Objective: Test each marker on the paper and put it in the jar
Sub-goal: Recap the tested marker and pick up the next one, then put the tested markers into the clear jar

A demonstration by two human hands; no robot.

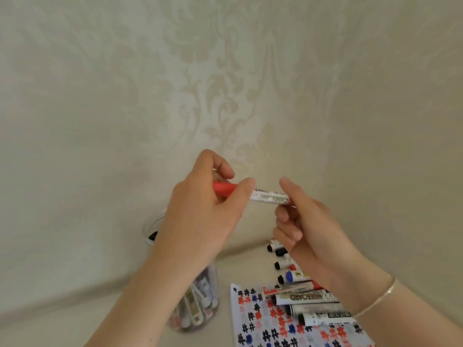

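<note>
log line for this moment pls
left hand grips red cap end | right hand holds barrel of red marker | above jar | paper marked | loose markers remain

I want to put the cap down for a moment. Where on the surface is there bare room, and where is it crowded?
Free patches: the strip between the jar and the paper, and the surface left of the jar. Crowded: the loose markers lie packed along the paper's far right edge, under the right hand. The left hand holds the red marker above the jar.
</note>
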